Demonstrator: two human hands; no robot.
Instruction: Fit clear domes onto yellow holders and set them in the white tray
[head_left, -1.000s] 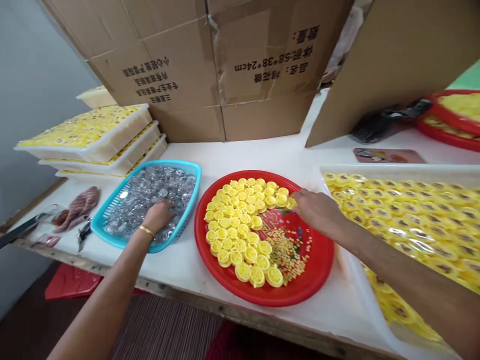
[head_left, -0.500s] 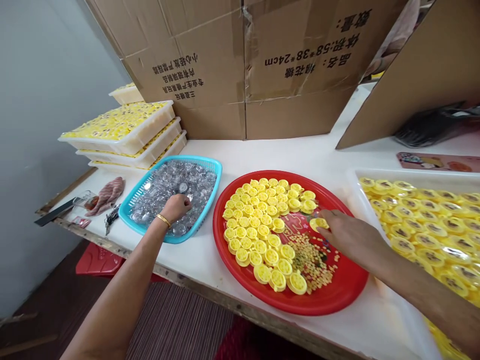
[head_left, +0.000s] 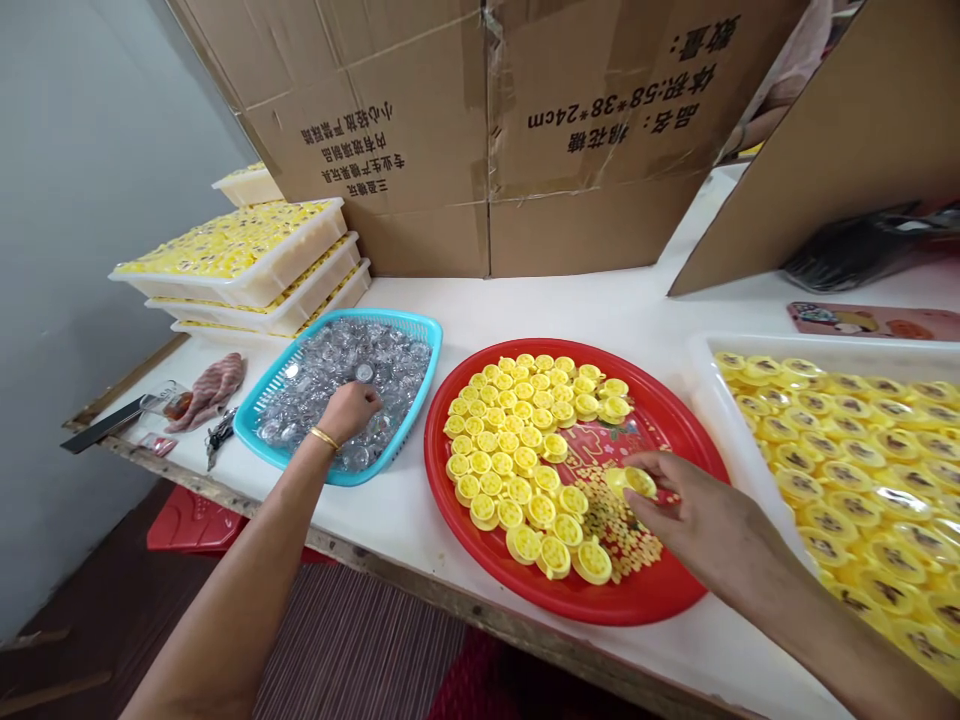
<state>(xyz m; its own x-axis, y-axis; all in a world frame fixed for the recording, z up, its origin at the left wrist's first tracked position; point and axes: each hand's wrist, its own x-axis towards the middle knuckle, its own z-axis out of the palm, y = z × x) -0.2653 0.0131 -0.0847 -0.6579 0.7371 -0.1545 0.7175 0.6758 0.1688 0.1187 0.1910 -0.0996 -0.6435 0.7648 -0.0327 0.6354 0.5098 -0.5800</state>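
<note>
My right hand (head_left: 682,505) pinches a small yellow toy cup (head_left: 640,483) between thumb and fingers, tipped above the red round tray (head_left: 637,605). Below the cup lie loose tiny pale yellow pieces (head_left: 626,545). Rows of yellow toy cups on saucers (head_left: 517,435), filled with yellow bits, cover the tray's left side. Over a blue basket (head_left: 433,375) full of small clear plastic pieces (head_left: 341,350), my left hand (head_left: 351,410) has its fingers closed together. Whatever those fingertips hold, if anything, is hidden.
At right stands a white bin (head_left: 757,500) of covered yellow cups. Stacked white trays (head_left: 247,270) of similar cups sit at back left. Tall cardboard (head_left: 420,220) borders the table's rear. A striped cloth (head_left: 214,388) and a dark flat blade-like strip (head_left: 105,425) lie left. Behind the cardboard, part of another person (head_left: 776,100) shows.
My right hand has moved down and slightly left over the tray, and the cup in it has changed its tilt. My left hand stays almost where it was in the basket.
</note>
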